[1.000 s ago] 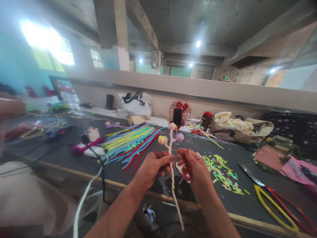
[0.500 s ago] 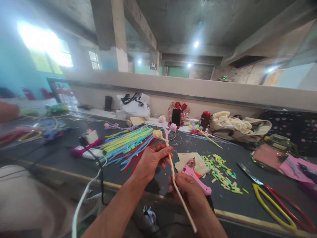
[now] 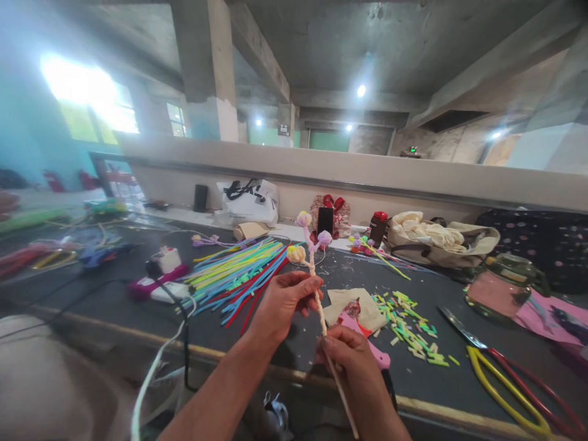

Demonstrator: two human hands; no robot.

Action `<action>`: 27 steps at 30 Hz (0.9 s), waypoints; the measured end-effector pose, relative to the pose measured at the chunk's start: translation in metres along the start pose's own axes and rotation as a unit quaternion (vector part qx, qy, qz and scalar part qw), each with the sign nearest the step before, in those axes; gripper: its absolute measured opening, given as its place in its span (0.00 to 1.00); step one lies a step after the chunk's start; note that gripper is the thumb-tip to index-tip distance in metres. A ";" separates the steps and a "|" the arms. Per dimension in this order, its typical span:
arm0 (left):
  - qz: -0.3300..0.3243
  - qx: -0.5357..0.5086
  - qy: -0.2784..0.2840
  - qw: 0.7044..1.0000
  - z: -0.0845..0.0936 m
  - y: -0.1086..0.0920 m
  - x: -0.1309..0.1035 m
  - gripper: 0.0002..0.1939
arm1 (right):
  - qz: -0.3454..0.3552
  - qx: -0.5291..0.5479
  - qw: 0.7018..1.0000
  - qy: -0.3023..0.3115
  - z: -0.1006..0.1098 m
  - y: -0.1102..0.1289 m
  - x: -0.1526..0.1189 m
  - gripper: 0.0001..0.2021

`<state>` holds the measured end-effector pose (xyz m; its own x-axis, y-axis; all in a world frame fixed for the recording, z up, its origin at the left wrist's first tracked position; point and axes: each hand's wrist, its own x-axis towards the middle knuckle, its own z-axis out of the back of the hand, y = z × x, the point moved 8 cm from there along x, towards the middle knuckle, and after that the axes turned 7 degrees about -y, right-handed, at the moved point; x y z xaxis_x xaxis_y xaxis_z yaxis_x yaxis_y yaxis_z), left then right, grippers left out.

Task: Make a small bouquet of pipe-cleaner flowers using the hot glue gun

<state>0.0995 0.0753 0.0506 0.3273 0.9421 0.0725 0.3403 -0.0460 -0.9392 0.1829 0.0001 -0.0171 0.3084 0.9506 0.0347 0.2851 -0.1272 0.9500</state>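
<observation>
A pipe-cleaner flower stem [image 3: 320,313] slants across the middle of the view, pale cream and wrapped in its upper part, with a thinner straight end pointing down toward me. Three small blossoms top it: two lilac ones and a yellowish flower [image 3: 296,253] on a side branch. My left hand [image 3: 287,303] pinches the stem below the branches. Lower down, the fingers of my right hand [image 3: 346,349] are closed on the same stem. A pink glue gun [image 3: 353,310] lies on a beige cloth just behind my right hand, which partly hides it.
Left of my hands lies a bundle of coloured pipe cleaners [image 3: 243,269]. To the right are cut pipe-cleaner pieces [image 3: 413,331] and big scissors [image 3: 487,352] with yellow and red handles. A power strip [image 3: 163,282] with cables sits left; a phone [image 3: 325,220] stands at the back.
My right hand has shifted slightly down along the stem, and its fingers have turned around it. My left hand keeps its pinch. The view has moved a little.
</observation>
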 end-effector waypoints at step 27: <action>-0.026 0.022 -0.028 0.999 0.012 -0.006 0.014 0.10 | 0.024 -0.070 0.997 0.008 -0.008 0.015 0.015 0.11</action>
<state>0.0918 0.0930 0.0529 0.2604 0.9599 0.1043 0.3154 0.0175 -0.9488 0.1849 0.0151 -0.0002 0.3031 0.9491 0.0862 0.1410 -0.1341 0.9809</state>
